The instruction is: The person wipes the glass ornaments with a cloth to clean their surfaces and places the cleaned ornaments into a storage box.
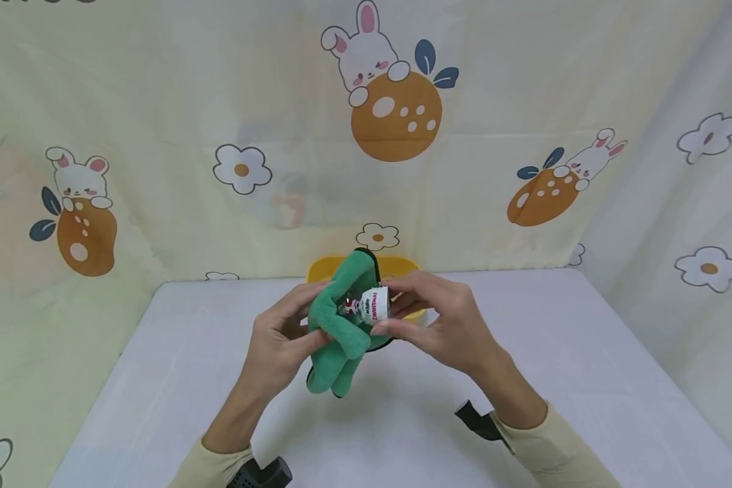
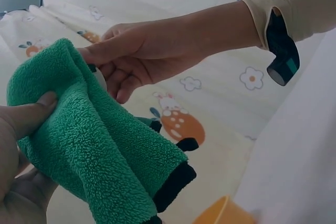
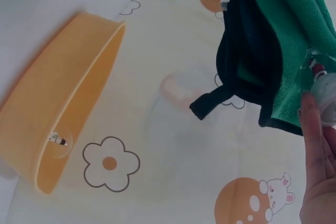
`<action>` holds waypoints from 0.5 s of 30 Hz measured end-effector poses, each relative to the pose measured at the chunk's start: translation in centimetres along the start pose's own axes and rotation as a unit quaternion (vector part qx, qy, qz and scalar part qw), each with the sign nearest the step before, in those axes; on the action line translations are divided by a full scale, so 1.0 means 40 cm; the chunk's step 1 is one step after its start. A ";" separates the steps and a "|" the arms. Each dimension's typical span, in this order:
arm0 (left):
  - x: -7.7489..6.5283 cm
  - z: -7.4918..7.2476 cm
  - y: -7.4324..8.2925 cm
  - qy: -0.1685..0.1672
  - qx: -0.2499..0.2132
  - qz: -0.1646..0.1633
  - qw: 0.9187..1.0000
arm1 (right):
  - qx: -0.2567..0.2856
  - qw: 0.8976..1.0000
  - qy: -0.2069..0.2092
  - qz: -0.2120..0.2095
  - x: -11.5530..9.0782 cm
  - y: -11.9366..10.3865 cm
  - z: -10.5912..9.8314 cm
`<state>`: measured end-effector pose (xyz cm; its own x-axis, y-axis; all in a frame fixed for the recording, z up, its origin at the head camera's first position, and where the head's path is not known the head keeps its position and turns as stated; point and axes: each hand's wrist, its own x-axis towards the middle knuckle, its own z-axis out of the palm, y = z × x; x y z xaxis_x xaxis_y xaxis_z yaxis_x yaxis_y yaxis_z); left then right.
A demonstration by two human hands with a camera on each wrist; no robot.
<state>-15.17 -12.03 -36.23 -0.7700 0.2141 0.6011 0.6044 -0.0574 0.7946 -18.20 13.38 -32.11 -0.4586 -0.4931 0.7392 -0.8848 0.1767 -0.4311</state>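
My left hand [image 1: 280,342] grips a green terry cloth [image 1: 348,335] with dark edging, thumb on the near side. A small snow globe [image 1: 375,305] lies on its side against the cloth, its clear dome tucked into the folds. "Merry Christmas" is lettered on its white base, which my right hand [image 1: 445,315] pinches between thumb and fingers. In the right wrist view, a red and white figure shows inside the globe [image 3: 326,98]. From the left wrist, the cloth [image 2: 94,140] covers most of the globe. Both hands are raised over the white table.
Behind the hands, a yellow bin [image 1: 323,268] stands at the table's back edge, partly covered by the cloth in the head view. A clear dome with a small figure [image 3: 59,140] shows at the bin's opening. A rabbit-print curtain [image 1: 158,135] hangs behind the table [image 1: 195,379].
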 end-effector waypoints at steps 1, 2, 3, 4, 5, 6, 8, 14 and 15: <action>0.000 0.000 0.000 0.000 -0.001 0.001 1.000 | 0.005 1.000 0.003 0.002 0.000 0.001 0.000; -0.001 0.000 0.000 0.001 -0.002 0.001 1.000 | 0.009 1.000 0.004 0.007 0.000 0.002 0.000; -0.001 0.001 -0.001 0.001 -0.002 0.001 1.000 | 0.014 1.000 0.004 0.012 0.000 0.002 -0.001; -0.002 0.001 -0.001 0.002 0.000 0.004 1.000 | 0.016 1.000 0.005 0.017 0.001 0.001 -0.001; -0.002 0.001 -0.002 0.002 0.001 0.004 1.000 | 0.017 1.000 0.006 0.023 0.001 0.000 -0.002; -0.002 0.001 -0.002 0.002 0.000 0.006 1.000 | 0.018 0.999 0.006 0.030 0.002 -0.002 -0.003; -0.002 0.002 -0.002 0.001 -0.004 0.014 1.000 | 0.024 0.999 0.009 0.043 0.003 -0.005 -0.005; -0.001 0.001 -0.002 -0.003 -0.014 0.024 1.000 | 0.037 0.998 0.015 0.047 0.005 -0.006 -0.007; -0.001 0.001 -0.002 -0.004 -0.015 0.022 1.000 | 0.035 0.998 0.014 0.042 0.006 -0.006 -0.007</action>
<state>-15.17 -11.98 -36.33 -0.7417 0.2182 0.6342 0.6303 -0.0964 0.7703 -18.12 13.46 -31.70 -0.5334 -0.4542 0.7136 -0.8361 0.1554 -0.5261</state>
